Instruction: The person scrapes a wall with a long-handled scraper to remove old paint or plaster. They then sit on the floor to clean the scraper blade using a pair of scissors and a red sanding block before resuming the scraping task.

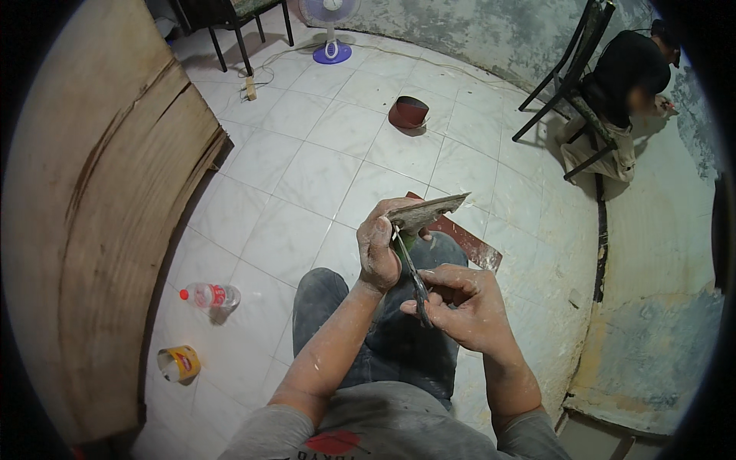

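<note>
Dusty and raised above my knees, my left hand grips a flat, greyish piece with a ragged edge; its material I cannot tell. Something green shows beneath it, by my left palm. My right hand holds a slim metal tool with dark handles, apparently scissors, between thumb and fingers. The tool's tip meets the grey piece beside my left thumb. Behind my hands, a reddish-brown strip, dusted white, lies partly hidden by my knee.
A coiled reddish-brown strip rests on the tiles ahead. A plastic bottle and a yellow container are at left, near a large wooden panel. A purple-based fan and chairs stand farther off. Another person crouches at upper right.
</note>
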`<state>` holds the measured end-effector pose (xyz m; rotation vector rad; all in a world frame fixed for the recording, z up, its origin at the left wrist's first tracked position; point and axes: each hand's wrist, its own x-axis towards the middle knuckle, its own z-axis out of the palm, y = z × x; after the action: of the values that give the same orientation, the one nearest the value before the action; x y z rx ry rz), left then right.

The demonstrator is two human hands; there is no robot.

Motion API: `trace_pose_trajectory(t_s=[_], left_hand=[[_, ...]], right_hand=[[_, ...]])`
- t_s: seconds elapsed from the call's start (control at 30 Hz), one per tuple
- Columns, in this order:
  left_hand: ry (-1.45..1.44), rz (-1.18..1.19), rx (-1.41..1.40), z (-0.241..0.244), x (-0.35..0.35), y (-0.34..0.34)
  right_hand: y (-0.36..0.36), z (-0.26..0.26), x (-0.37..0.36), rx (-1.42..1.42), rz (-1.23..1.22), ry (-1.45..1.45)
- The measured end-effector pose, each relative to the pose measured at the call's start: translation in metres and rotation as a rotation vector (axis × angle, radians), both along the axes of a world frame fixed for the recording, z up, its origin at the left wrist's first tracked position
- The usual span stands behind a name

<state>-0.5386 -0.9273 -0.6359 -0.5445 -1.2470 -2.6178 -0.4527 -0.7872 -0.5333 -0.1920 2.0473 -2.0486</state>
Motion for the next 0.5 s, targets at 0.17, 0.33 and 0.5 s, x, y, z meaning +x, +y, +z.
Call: trace_pose_trajectory(t_s=[0.17,0.33,0.5], left_hand=[[-0.014,0.002,0.014,-0.001,0.0,0.001],[-0.015,-0.026,0.035,-0.001,0.0,0.002],[-0.017,-0.043,-0.001,0.0,0.002,0.001]], right_hand=[[0.004,0.001,0.001,0.08,0.037,0.023],[0.002,0.003,0.004,0.052,-0.015,0.004],[0.007,0.01,0.001,0.002,-0.028,-0.105]])
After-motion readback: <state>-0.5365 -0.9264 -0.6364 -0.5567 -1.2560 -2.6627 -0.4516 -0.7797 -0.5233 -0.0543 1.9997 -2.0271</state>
